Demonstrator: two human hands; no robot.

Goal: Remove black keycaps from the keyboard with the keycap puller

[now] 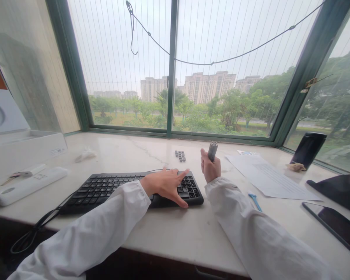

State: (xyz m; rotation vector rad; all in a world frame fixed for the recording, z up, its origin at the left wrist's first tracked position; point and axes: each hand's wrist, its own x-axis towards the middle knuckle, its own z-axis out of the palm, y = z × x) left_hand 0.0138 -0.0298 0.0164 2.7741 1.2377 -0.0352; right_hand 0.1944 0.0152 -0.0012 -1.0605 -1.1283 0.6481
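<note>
A black keyboard (pixel 105 186) lies on the pale tabletop in front of me. My left hand (pixel 166 184) rests across its right part, fingers spread and thumb over the front edge. Some keys on the number pad (pixel 189 187) look uncapped. Beyond the keyboard sit several loose keycaps (pixel 180 155) in short rows. To the right, my right hand (pixel 211 167) is closed around a dark grey cylindrical handle (pixel 212 151), held upright above the table; its kind is not clear. A blue plastic tool (pixel 254 202), perhaps a keycap puller, lies right of my right forearm.
Printed paper sheets (pixel 271 177) lie at right, near a phone (pixel 335 225) and a dark upright container (pixel 308 149). A white power strip (pixel 30 186), a key (pixel 16 177) and a white box (pixel 26 151) occupy the left. Cable (pixel 36 229) hangs over the front edge.
</note>
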